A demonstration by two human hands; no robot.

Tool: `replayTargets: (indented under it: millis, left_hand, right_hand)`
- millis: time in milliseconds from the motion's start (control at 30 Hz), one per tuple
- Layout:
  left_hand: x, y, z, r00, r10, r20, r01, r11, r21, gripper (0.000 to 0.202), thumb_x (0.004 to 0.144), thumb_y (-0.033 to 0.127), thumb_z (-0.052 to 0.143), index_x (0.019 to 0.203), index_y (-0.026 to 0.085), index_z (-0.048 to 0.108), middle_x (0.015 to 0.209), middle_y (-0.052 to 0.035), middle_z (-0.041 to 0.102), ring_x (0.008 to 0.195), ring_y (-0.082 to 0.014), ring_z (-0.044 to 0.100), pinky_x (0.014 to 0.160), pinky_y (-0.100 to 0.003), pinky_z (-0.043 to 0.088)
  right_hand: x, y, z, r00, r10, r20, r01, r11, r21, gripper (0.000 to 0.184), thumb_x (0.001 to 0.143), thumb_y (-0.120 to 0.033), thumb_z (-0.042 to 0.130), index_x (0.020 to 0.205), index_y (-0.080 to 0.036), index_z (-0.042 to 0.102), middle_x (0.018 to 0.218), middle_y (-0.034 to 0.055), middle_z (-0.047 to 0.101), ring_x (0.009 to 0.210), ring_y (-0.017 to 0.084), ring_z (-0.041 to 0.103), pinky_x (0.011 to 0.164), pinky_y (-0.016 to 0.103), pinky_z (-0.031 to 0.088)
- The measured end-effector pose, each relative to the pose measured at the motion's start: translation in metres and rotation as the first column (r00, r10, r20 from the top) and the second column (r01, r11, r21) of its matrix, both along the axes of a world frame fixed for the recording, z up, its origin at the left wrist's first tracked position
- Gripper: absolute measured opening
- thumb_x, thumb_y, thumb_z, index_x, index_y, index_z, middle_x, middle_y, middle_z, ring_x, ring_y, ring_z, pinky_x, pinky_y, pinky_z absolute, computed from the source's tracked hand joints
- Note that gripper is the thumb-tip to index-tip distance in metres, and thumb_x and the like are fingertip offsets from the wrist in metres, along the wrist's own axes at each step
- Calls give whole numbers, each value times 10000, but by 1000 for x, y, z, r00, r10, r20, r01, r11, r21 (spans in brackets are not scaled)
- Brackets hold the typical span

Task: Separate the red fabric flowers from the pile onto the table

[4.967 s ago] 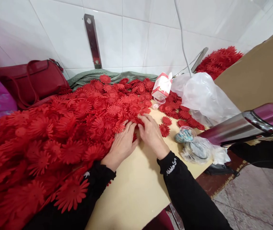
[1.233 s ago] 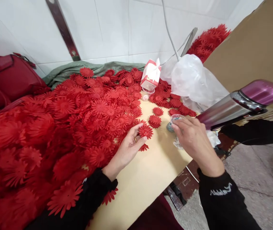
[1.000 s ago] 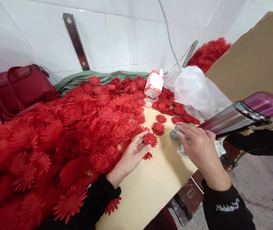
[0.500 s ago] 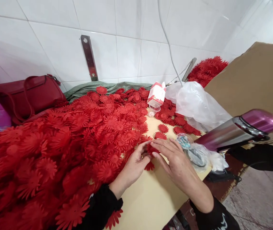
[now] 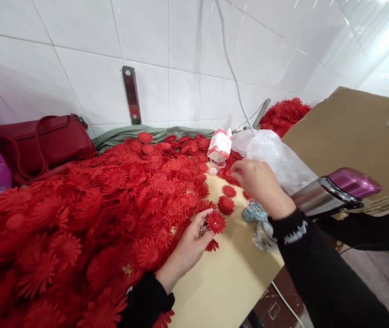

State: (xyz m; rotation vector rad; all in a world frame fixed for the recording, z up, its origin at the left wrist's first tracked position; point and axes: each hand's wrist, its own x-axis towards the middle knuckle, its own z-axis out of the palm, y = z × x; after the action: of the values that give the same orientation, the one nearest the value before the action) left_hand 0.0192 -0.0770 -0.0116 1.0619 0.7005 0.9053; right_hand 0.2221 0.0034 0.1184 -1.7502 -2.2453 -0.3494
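Observation:
My left hand holds a layered red artificial flower between thumb and fingers, a small pale dot at its centre. My right hand reaches over the red flowers near the plastic bag, its thumb and fingertips pinched together. Whether something sits in that pinch I cannot make out. Below it a small red flower and a layered one lie on the tan board. A large heap of red flower pieces spreads to the left.
A tissue box and a clear plastic cup stand behind. To the right are a white plastic bag, a steel and purple thermos, a bundle in clear plastic and cardboard. A red handbag sits back left.
My right hand has left the flower and moved up and away to the pile near the bag. My left hand keeps the flower, now in plain view.

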Motion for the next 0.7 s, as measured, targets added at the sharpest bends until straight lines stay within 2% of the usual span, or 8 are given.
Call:
replayTargets:
  millis: [67, 133, 233, 367, 433, 533, 600, 700]
  left_hand:
    - [-1, 0, -1, 1000, -1, -16, 1, 1000, 19, 586, 871, 273, 634, 1428, 176, 481, 1400, -131, 610, 1201, -224, 589, 1063, -367, 461]
    - [-1, 0, -1, 999, 9, -48, -8, 1000, 29, 570, 864, 250, 631, 1415, 184, 502, 1355, -118, 627, 1142, -211, 592, 1034, -362, 468]
    - [0, 0, -2, 999, 13, -39, -12, 999, 38, 554, 858, 222, 624, 1400, 197, 510, 1343, -106, 627, 1102, -196, 594, 1018, -352, 471]
    - [0, 0, -3, 1000, -2, -20, 3, 999, 45, 562, 865, 229, 611, 1412, 186, 488, 1248, -108, 646, 1086, -198, 587, 988, -339, 470]
    - [0, 0, -3, 999, -9, -38, 10, 999, 32, 575, 873, 248, 606, 1429, 185, 477, 1212, -111, 642, 1080, -207, 580, 945, -335, 476]
    - [-1, -1, -1, 999, -20, -36, 21, 1000, 18, 581, 878, 256, 605, 1437, 184, 468, 1256, -123, 624, 1107, -214, 571, 955, -335, 466]
    - [-1, -1, 1, 999, -29, -23, 30, 999, 19, 581, 874, 245, 598, 1435, 181, 465, 1295, -127, 611, 1110, -207, 567, 985, -335, 452]
    - [0, -1, 1, 999, -31, -29, 32, 999, 35, 584, 862, 226, 589, 1432, 177, 471, 1303, -124, 603, 1093, -198, 557, 995, -328, 440]
  right_hand:
    - [12, 34, 13, 986, -142, 83, 143, 990, -14, 131, 908, -177, 630, 929, -186, 760, 990, 136, 790, 956, 321, 729, 835, 423, 506]
    - [20, 63, 17, 977, -202, 66, 203, 979, -22, 153, 908, -183, 621, 974, -174, 758, 1001, 138, 787, 974, 311, 725, 836, 398, 504]
    - [20, 95, 10, 980, -197, 36, 198, 980, -27, 227, 919, -146, 579, 1077, -137, 742, 1045, 155, 768, 983, 291, 714, 849, 365, 511]
    - [6, 125, -9, 989, -144, 38, 144, 990, 4, 470, 967, -67, 450, 1409, -166, 576, 1337, 209, 640, 1061, 291, 687, 919, 383, 505]
    - [-1, 138, -15, 990, -137, 40, 136, 991, 14, 442, 989, -90, 436, 1398, -190, 575, 1432, 227, 556, 1088, 313, 673, 953, 426, 492]
    - [0, 158, -17, 986, -164, 21, 163, 986, 21, 302, 986, -115, 458, 1216, -151, 650, 1377, 241, 573, 1069, 328, 667, 952, 453, 481]
    - [6, 172, -11, 980, -201, -16, 201, 978, 47, 292, 986, -113, 422, 1181, -133, 637, 1317, 244, 600, 1036, 326, 669, 915, 445, 486]
    - [19, 191, 4, 956, -274, -107, 286, 950, 122, 370, 979, -79, 330, 1276, -86, 550, 1305, 281, 591, 1061, 337, 652, 883, 437, 478]
